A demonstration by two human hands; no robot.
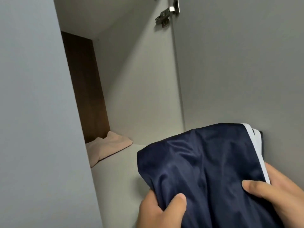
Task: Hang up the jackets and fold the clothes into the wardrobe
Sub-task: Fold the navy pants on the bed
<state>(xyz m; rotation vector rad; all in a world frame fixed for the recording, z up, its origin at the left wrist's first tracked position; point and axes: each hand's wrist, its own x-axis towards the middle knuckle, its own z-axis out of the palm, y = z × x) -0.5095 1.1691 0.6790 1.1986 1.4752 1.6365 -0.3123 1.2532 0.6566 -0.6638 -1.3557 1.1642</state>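
Observation:
A folded navy garment with white side stripes (200, 163) is held over the front of the wardrobe shelf (118, 175). My left hand (158, 213) grips its lower left edge, thumb on top of the fabric. My right hand (276, 191) grips its right edge, thumb pressed onto the navy cloth beside the white stripe. The garment's far end reaches in over the shelf. At the shelf's back left corner lies a folded beige garment (107, 147).
A grey wardrobe side panel (37, 112) fills the left. The open door (238, 71) with a metal hinge (167, 14) stands on the right. A dark brown back panel (85, 83) closes the rear of the compartment.

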